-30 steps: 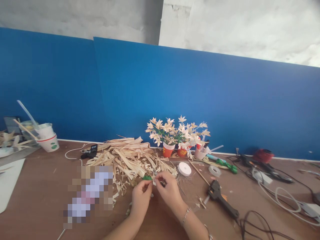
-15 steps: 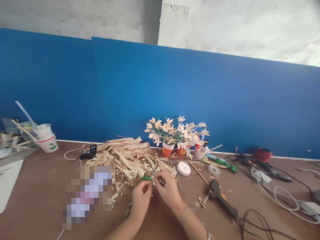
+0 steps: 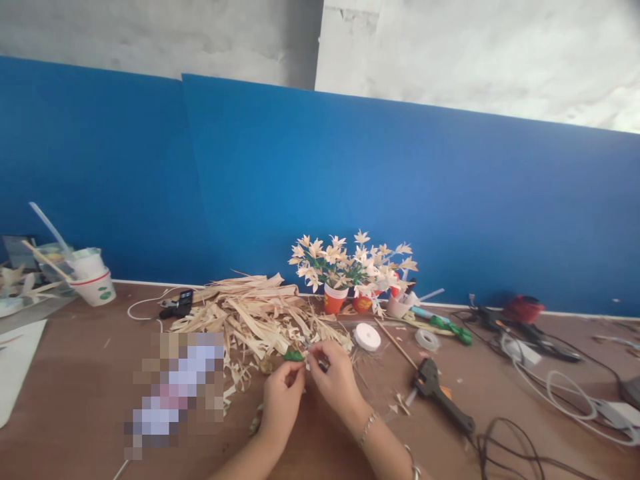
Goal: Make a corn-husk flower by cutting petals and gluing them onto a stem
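Near the bottom middle, my left hand (image 3: 283, 395) is closed in a pinch, with a small green piece (image 3: 293, 356) at its fingertips. Just to the right, my right hand (image 3: 334, 373) is pinched too, its fingertips close to those of the left; whatever lies between them is too small to make out. Beyond both hands spreads a pile of pale dried husk strips (image 3: 250, 307). Behind and to the right, pale flowers stand in an orange paper cup (image 3: 334, 300). A white ribbon roll (image 3: 367, 337) lies right of my right hand.
A black glue gun (image 3: 445, 400) with a cable lies at the right, near a clear tape roll (image 3: 427, 340). White cables and a red object (image 3: 523, 309) are further right. A white cup (image 3: 95, 288) holding sticks stands at the left. A blue panel (image 3: 320, 180) rises behind the table.
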Motion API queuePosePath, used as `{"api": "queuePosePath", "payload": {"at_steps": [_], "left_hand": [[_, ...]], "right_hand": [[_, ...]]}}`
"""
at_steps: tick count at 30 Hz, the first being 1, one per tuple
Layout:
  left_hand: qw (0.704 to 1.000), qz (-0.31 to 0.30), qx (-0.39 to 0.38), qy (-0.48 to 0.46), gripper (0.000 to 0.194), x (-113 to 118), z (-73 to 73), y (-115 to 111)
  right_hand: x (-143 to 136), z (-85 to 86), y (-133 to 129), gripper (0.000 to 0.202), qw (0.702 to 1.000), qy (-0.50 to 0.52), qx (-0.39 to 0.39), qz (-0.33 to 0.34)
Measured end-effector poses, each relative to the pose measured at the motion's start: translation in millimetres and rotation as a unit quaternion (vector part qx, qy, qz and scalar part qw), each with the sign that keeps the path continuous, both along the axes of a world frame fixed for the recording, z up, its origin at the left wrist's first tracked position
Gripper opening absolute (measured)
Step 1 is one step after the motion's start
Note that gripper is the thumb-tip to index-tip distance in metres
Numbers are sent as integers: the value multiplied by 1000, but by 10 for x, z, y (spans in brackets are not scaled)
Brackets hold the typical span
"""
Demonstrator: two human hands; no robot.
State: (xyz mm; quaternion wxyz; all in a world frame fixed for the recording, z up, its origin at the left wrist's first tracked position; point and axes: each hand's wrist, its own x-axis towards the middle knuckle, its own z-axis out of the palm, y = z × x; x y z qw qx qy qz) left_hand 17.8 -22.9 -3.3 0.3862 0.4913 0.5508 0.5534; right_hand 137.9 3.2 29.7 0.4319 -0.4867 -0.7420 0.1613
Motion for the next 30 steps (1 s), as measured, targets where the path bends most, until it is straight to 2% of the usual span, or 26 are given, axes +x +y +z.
{"api": "queuePosePath", "payload": {"at_steps": [6, 12, 22, 30], "left_hand": [[999, -6, -10, -30, 33, -6, 21, 12], [998, -27, -16, -48, 32, -1, -7, 20], [996, -64, -24, -63, 28, 17, -9, 23], [994, -83, -19, -73, 29, 23, 40, 3]], "right_hand": [[15, 49, -19, 10, 998, 58, -14, 0], [97, 70, 41, 21, 984, 160, -77, 6], [120, 39, 108, 13, 977, 166, -99, 90], [110, 12, 97, 13, 976, 172, -103, 88]]}}
